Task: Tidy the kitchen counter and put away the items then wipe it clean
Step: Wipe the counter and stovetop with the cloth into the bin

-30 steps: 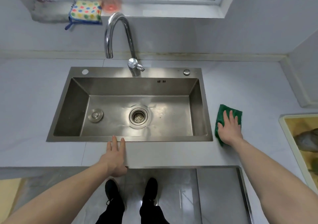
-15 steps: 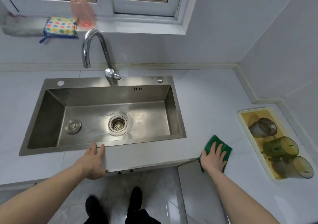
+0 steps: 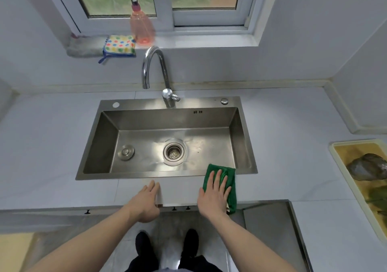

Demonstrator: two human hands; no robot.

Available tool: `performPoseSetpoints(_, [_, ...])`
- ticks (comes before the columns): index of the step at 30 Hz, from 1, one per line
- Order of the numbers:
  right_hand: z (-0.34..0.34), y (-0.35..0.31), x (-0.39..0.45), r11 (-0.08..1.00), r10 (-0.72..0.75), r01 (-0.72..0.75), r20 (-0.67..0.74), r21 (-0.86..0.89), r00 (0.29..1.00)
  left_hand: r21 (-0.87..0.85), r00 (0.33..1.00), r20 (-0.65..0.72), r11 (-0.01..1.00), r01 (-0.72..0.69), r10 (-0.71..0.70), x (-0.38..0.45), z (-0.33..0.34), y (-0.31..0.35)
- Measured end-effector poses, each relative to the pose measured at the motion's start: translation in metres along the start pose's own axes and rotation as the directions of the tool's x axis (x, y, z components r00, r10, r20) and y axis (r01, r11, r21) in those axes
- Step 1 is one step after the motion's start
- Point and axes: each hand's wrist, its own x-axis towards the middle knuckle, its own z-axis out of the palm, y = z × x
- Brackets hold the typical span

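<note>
A green cloth (image 3: 229, 174) lies flat on the white counter (image 3: 52, 146) strip just in front of the steel sink (image 3: 167, 175), partly over the sink's front rim. My right hand (image 3: 213, 196) presses flat on the cloth, fingers spread. My left hand (image 3: 146, 201) rests flat on the counter's front edge to the left of it, holding nothing. The sink basin holds only its drain strainer (image 3: 174, 152) and a stopper (image 3: 125, 152).
A curved faucet (image 3: 156, 71) stands behind the sink. On the window sill sit a pink spray bottle (image 3: 141, 26), a spotted cloth (image 3: 119, 45) and a grey cloth (image 3: 85, 46). A cream tray (image 3: 339, 163) with glassware lies at the right. An open cabinet door (image 3: 270, 230) sits below right.
My right hand has slid the green cloth leftward from the counter right of the sink to the strip in front of it. The left hand stays on the counter edge.
</note>
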Motion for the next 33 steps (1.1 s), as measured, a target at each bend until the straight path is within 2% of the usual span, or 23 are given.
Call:
performPoseSetpoints(7, [0.030, -0.102, -0.011, 0.982, -0.187, 0.191, 0.212, 0.002, 0.959, -0.244, 0.967, -0.208, 0.965, 0.094, -0.147, -0.024, 0.020, -0.049])
performPoseSetpoints(11, [0.038, -0.151, -0.014, 0.928, -0.331, 0.372, 0.421, -0.019, 0.845, -0.332, 0.939, -0.237, 0.929, 0.163, -0.249, -0.037, 0.026, -0.077])
performPoseSetpoints(14, [0.036, -0.170, -0.008, 0.902, -0.390, 0.432, 0.493, 0.032, 0.778, -0.397, 0.928, -0.234, 0.900, 0.180, -0.290, -0.042, 0.021, -0.082])
performPoseSetpoints(17, [0.026, -0.163, -0.002, 0.891, -0.454, 0.398, 0.412, 0.219, 0.790, -0.469, 0.920, -0.227, 0.864, 0.183, -0.318, -0.041, 0.017, -0.079])
performPoseSetpoints(20, [0.012, -0.128, 0.000, 0.878, -0.442, 0.356, 0.255, 0.321, 0.860, -0.549, 0.927, -0.209, 0.822, 0.152, -0.311, -0.030, 0.012, -0.061])
performPoseSetpoints(24, [-0.006, -0.073, 0.006, 0.934, -0.336, 0.291, 0.229, 0.207, 0.914, -0.708, 0.928, -0.109, 0.683, 0.180, -0.357, -0.011, 0.004, -0.032])
performPoseSetpoints(28, [-0.024, -0.046, 0.007, 0.955, -0.283, 0.251, 0.233, 0.158, 0.930, -0.820, 0.860, 0.014, 0.486, 0.301, -0.510, 0.007, 0.002, -0.033])
performPoseSetpoints(31, [-0.033, -0.048, 0.004, 0.954, -0.265, 0.222, 0.223, 0.201, 0.938, -0.801, 0.866, 0.051, 0.497, 0.334, -0.498, 0.016, 0.005, -0.045])
performPoseSetpoints(33, [-0.039, -0.051, 0.000, 0.943, -0.275, 0.218, 0.222, 0.250, 0.935, -0.805, 0.888, 0.038, 0.512, 0.299, -0.459, 0.021, 0.009, -0.052])
